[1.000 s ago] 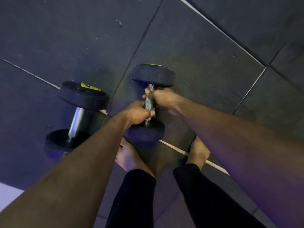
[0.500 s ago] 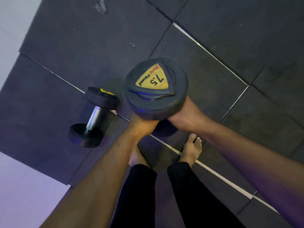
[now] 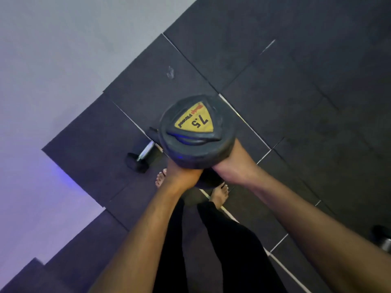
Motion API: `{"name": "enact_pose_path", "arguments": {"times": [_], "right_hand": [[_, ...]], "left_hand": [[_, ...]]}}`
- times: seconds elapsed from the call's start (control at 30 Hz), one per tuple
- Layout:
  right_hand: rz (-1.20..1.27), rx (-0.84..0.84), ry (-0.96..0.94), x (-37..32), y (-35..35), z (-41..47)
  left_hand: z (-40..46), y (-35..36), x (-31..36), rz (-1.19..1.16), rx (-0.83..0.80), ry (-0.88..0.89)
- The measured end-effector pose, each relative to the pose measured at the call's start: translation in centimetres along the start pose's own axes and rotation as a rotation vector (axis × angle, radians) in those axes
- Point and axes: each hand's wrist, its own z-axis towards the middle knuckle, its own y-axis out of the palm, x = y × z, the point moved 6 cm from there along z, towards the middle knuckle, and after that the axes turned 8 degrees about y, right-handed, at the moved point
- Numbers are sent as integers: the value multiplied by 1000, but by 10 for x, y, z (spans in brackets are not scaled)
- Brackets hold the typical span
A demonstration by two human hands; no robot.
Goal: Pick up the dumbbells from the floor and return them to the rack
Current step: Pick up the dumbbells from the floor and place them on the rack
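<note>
A black dumbbell (image 3: 196, 132) with a yellow "7.5" label stands on end in the air in front of me. Its top disc faces the camera and hides the handle. My left hand (image 3: 183, 173) and my right hand (image 3: 229, 166) both grip it from below, fingers out of sight under the disc. A second dumbbell (image 3: 143, 155) with a silver handle lies on the black floor mat to the left, partly hidden behind the lifted one. No rack is in view.
Black rubber floor tiles (image 3: 296, 102) cover the ground, and a pale floor (image 3: 53, 81) borders them on the left. My bare feet (image 3: 220, 194) stand under the dumbbell. Part of another dumbbell-like object (image 3: 384, 240) shows at the right edge.
Both hands have lifted the dumbbell off the floor and turned it upright toward the camera. The view has risen, so the second dumbbell on the floor looks smaller and farther away.
</note>
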Motion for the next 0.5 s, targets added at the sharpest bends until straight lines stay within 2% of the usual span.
{"name": "enact_pose_path", "arguments": {"times": [0.1, 0.27, 0.37, 0.5], "right_hand": [[-3, 6, -36, -67, -4, -54], [-31, -128, -150, -147, 1, -146], [-96, -247, -275, -186, 11, -195], [-182, -523, -474, -235, 32, -265]], "left_hand": [[-68, -51, 54, -6, 44, 50], [-182, -122, 106, -28, 213, 131], [-257, -149, 119, -129, 371, 115], [-364, -167, 129, -297, 679, 58]]}}
